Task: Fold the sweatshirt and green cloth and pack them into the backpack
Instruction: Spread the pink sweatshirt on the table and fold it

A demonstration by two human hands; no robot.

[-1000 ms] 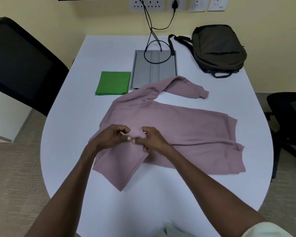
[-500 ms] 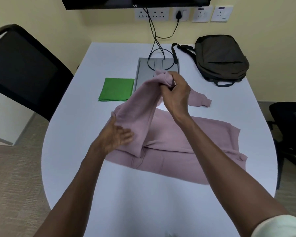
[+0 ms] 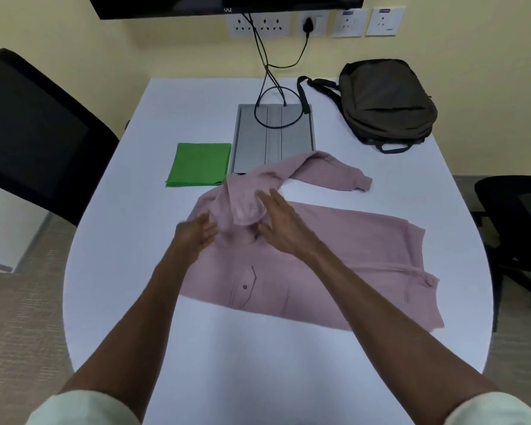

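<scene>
Sweatshirt [image 3: 334,256] flat on table [image 3: 196,96], folded sleeve bunched between left hand [image 3: 196,233] and right hand [image 3: 281,222], both open-fingered

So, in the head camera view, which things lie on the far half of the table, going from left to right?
green cloth → grey panel with the cables → far sleeve of the sweatshirt → backpack
</scene>
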